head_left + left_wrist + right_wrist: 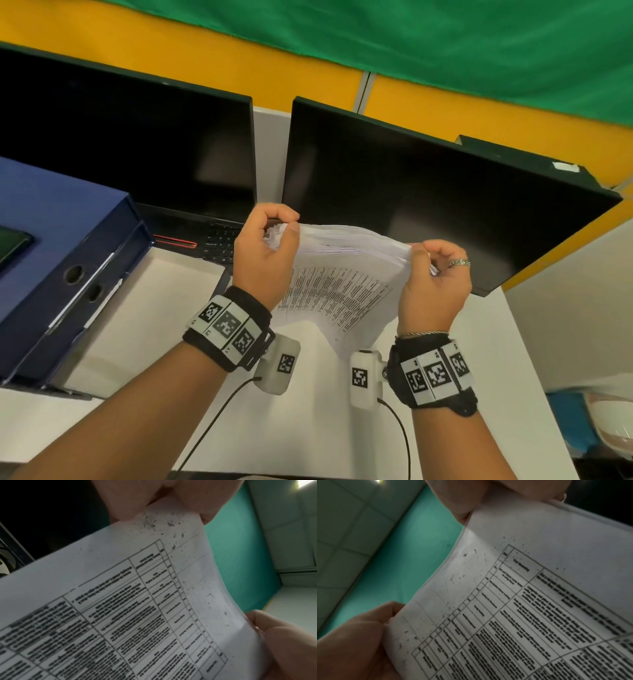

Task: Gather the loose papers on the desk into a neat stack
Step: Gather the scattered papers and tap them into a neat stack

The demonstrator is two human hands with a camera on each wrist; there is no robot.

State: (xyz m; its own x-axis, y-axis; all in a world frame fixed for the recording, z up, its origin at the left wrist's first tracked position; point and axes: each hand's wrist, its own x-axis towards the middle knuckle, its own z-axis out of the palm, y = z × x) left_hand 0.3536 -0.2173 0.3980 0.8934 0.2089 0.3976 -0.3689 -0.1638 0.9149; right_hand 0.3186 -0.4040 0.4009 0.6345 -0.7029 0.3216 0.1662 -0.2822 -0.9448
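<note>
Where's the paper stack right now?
Head view, centre: the paper stack is held up above the white desk between left hand and right hand, before the right monitor.

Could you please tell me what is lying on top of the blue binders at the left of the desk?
A dark phone-like device lies flat on the blue binders; the frame edge cuts most of it off.

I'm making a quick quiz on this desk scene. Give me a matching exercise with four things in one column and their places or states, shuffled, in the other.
Things:
1. papers
2. blue binder
3. ring
4. laptop keyboard

Places or states:
A. lying on the desk at the left
B. held up between both hands
C. behind the left hand
D. on a finger of the right hand

Pairs: 1-B, 2-A, 3-D, 4-C
</note>
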